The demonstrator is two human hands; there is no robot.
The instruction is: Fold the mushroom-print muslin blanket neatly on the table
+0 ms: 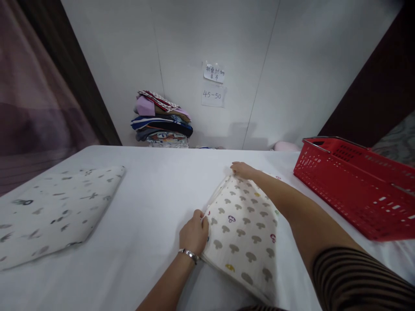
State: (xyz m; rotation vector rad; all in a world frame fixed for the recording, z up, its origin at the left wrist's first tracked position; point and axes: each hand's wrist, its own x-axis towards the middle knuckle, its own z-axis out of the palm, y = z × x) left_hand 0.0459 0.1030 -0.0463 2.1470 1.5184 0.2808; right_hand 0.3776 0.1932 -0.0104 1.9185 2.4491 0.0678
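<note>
A cream cloth [241, 231] printed with grey mushrooms, and a few coloured ones, lies folded in layers before me. My left hand [193, 233], with a silver bracelet at the wrist, is closed on its left edge. At the far left corner, my right hand [243, 169] pinches the same cloth, and the edge between both hands is raised a little. The fingertips of the right hand are partly hidden. The near end of the cloth runs toward my body.
A folded white patterned cloth [61, 211] lies on the left of the white-covered table [145, 207]. On the right stands a red plastic basket [350, 185] with metal handles. Behind the table, a stack of folded fabrics [162, 119] rests against the wall, near two paper signs [213, 84].
</note>
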